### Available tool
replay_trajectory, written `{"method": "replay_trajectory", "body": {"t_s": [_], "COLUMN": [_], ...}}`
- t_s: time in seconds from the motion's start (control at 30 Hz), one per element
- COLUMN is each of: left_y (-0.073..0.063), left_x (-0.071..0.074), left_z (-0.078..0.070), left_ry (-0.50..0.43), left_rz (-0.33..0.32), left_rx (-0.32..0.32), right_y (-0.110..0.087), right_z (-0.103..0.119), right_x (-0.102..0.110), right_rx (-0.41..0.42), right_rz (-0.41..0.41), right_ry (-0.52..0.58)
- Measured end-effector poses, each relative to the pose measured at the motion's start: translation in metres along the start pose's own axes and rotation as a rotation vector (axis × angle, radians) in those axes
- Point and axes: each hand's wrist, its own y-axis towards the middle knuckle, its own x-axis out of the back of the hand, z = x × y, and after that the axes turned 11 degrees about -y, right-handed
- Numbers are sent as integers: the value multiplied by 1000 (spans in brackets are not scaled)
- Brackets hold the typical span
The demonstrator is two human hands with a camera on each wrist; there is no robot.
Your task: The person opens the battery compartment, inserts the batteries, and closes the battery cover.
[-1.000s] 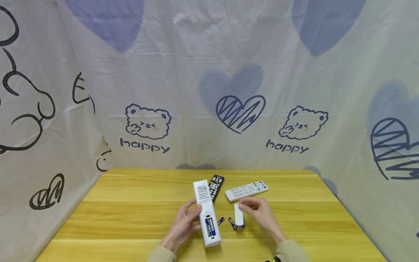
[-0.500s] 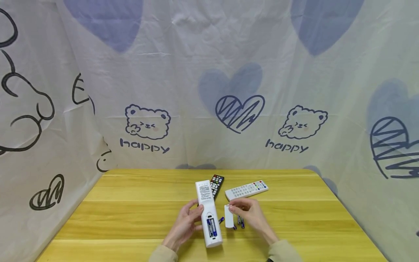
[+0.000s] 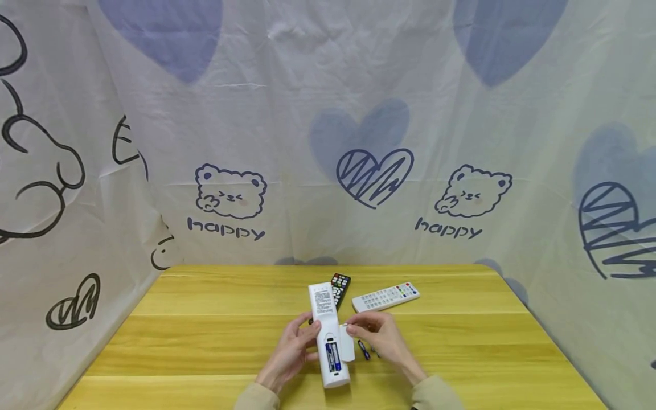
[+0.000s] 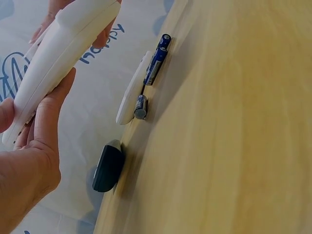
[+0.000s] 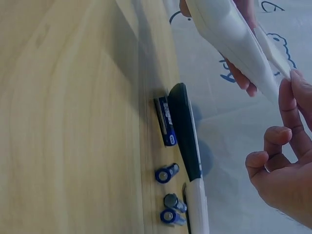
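Note:
My left hand (image 3: 292, 350) grips a white remote control (image 3: 323, 330) by its side, back face up and raised off the table. Its battery compartment is uncovered, and two blue batteries (image 3: 333, 357) lie side by side in it. Between thumb and forefinger my right hand (image 3: 381, 339) pinches the white battery cover (image 3: 347, 343) at its upper end. In the head view the cover overlaps the remote's right edge beside the compartment. The right wrist view shows the cover (image 5: 273, 52) tilted close to the remote (image 5: 234, 41), the other fingers curled loosely.
Several loose blue batteries (image 5: 165, 122) lie on the wooden table (image 3: 205, 336) below the hands. Behind the held remote a black remote (image 3: 340, 287) lies partly hidden. A second white remote (image 3: 386, 297) lies farther right, near the right hand. A printed cloth (image 3: 297, 228) hangs behind the table.
My right hand has carried the battery cover left, from above the loose batteries to the remote's edge. The left hand and its remote have shifted slightly right.

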Motion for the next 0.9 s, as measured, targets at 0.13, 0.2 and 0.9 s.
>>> {"method": "replay_trajectory", "body": {"t_s": [0.13,0.2,0.9], "left_y": [0,0,-1], "left_x": [-1,-1,-3], "left_z": [0,0,-2], "left_ry": [5,7,0], "left_rz": [13,21,39], "left_rx": [3,3,2], "right_y": [0,0,1], "right_z": [2,3,3], "right_x": [-4,-5,-21], "right_rx": [16,26,152], "right_rz": [19,23,-15], "right_ry": [8,11,-13]}}
